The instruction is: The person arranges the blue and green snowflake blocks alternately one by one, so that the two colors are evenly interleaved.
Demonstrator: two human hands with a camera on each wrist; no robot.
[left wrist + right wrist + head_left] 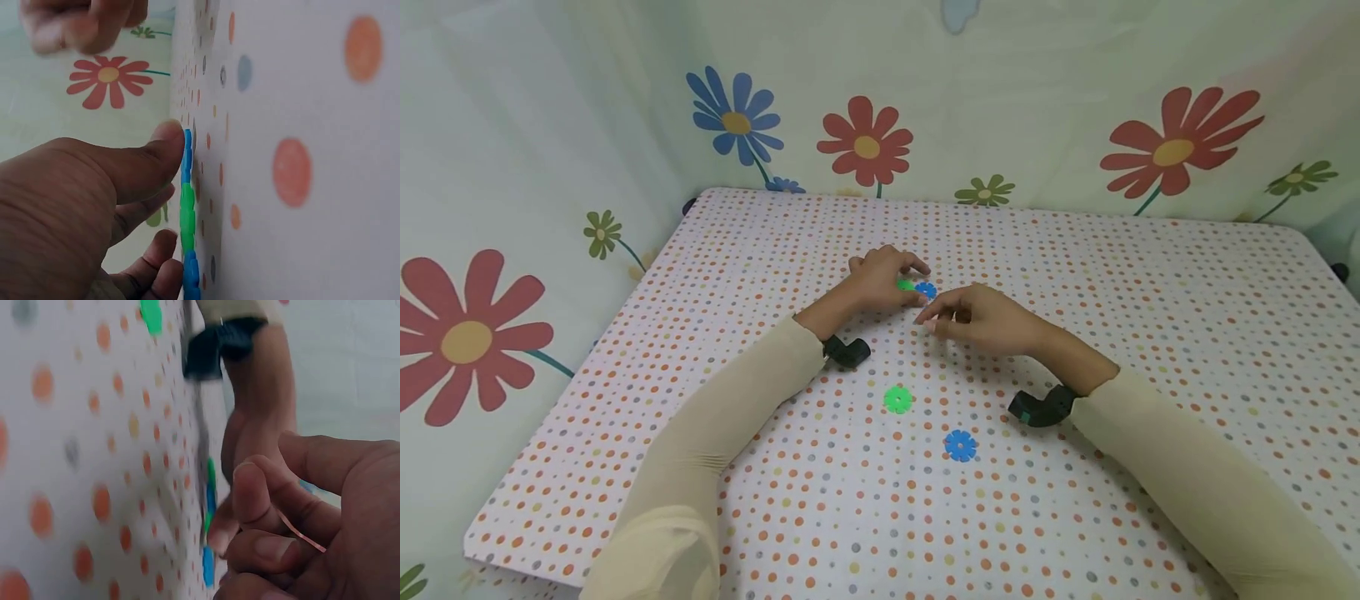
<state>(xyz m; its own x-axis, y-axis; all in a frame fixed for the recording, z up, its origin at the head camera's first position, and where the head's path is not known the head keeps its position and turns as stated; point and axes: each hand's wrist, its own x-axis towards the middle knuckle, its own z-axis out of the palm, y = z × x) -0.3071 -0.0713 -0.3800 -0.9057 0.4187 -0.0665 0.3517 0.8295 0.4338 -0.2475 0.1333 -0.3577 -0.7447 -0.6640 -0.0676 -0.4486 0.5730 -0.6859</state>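
Linked flat, notched plastic discs lie in a row on the table beneath my left hand (883, 279); a blue disc (926, 290) and part of a green disc (905, 285) show from above. The left wrist view has my thumb touching the upper blue disc (187, 156), beside a green disc (187, 215), with fingertips at a lower blue disc (191, 275). Just right of the row hovers my right hand (988, 321), its fingers loosely bent and no disc visible in them. Part of its palm is hidden.
Nearer the front, a loose green disc (898, 400) and a loose blue disc (960, 446) lie apart on the dotted tablecloth (820, 517). A flower-printed curtain (1000, 100) hangs behind the table. Dark wrist cameras (847, 352) sit low by both wrists.
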